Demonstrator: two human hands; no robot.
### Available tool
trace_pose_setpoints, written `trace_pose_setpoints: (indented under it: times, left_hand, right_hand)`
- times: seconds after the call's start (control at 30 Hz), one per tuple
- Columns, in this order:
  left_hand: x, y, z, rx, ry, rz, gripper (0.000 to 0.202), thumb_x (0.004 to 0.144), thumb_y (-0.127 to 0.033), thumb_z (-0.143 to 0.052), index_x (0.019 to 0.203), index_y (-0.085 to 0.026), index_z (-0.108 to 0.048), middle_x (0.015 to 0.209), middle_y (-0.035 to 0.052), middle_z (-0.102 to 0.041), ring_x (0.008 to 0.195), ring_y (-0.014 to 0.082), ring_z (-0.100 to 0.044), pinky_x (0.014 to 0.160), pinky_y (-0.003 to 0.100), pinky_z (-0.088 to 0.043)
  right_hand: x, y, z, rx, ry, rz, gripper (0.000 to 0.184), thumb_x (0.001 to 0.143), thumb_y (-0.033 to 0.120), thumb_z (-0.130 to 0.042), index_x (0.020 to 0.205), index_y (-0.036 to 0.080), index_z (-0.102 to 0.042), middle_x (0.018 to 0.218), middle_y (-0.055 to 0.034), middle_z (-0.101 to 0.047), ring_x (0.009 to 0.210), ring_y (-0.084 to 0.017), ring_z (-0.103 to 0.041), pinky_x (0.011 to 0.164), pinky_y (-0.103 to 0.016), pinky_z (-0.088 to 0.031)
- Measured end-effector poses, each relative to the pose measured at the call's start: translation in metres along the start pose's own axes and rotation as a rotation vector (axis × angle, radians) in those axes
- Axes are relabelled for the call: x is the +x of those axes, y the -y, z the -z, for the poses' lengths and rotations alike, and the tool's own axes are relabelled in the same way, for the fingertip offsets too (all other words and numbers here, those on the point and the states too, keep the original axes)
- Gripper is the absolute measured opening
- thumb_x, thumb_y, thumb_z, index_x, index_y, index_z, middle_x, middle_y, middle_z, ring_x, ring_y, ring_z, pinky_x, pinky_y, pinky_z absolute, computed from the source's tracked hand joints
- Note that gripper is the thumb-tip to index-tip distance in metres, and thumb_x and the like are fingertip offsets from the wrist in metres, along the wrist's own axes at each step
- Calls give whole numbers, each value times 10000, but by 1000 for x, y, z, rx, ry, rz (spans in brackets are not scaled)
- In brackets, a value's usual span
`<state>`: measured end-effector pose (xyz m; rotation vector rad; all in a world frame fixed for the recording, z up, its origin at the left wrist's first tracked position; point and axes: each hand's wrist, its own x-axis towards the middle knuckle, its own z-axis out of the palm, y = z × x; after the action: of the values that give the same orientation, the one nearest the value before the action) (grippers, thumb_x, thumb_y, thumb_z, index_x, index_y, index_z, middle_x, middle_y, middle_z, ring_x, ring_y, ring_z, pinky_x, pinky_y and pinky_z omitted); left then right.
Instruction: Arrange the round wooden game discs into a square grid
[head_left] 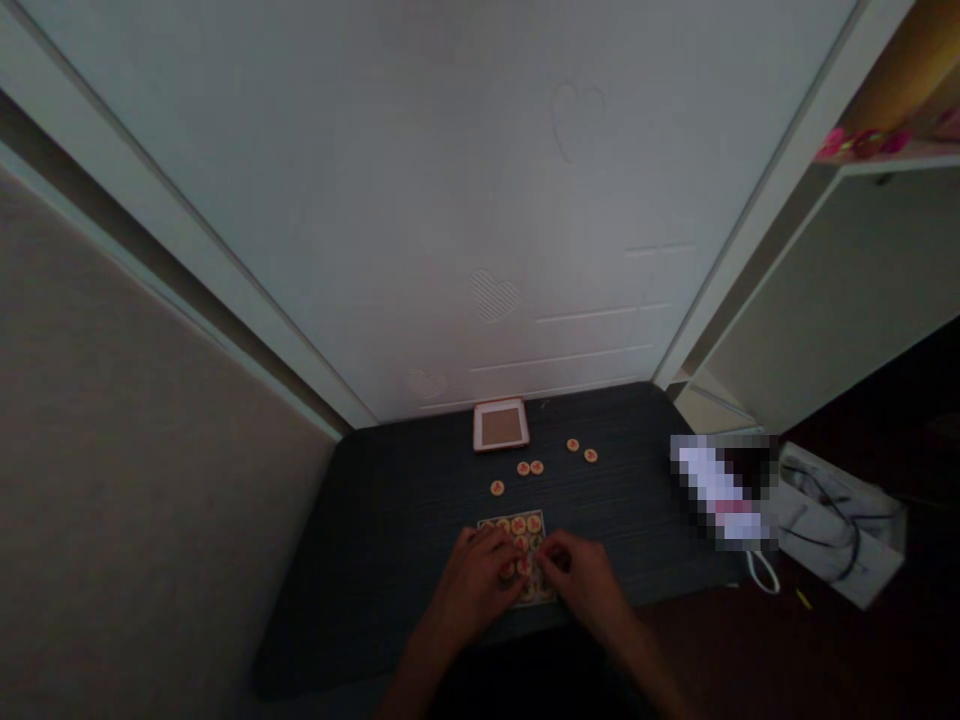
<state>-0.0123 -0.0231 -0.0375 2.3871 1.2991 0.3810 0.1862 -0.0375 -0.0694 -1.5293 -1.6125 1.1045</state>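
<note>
A small square box [525, 528] packed with round wooden game pieces marked in red lies near the front edge of a dark table [390, 520]. Both of my hands rest on it. My left hand [480, 575] covers its left side with fingers curled over the pieces. My right hand [577, 575] covers its right side, fingertips pinched at pieces in the middle. What each finger holds is too small and dim to name. Several loose round pieces [530, 467] lie farther back on the table.
A square lid or tray with a white rim [500, 426] stands at the back of the table by the pale wall. A white bag with dark cords [840, 525] sits on the floor at right, beside a white shelf unit [825, 300].
</note>
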Motion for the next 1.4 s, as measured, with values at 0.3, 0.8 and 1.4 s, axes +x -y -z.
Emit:
trace_pose_setpoints:
  times: [0.3,0.8,1.4]
  left_hand:
    - [-1,2,2,-7,-8,-13,223,847,-249,-707,1068,-279,-711,1070,41,-707,1067,257,-606,886,380,-379]
    - [7,13,14,-75,-142,62,154,955,-334,-579,1000,-260,-707,992,41,-712,954,232,-634,886,391,-422]
    - [65,92,-5,-193,-207,147,293,814,-435,-723,1024,-231,-741,993,65,-683,895,227,-648,807,348,-530]
  right_hand:
    - [2,2,10,16,-47,14,183,914,330,-588,871,219,-727,814,-35,-783,741,-208,-735,697,-272,-522]
    - [12,-14,20,20,-178,27,269,934,424,-555,905,227,-735,848,-59,-782,774,-235,-736,688,-303,-545]
    - [102,-43,35,-182,-192,300,255,860,304,-673,1099,223,-711,1006,-62,-744,831,-201,-688,833,-355,-551]
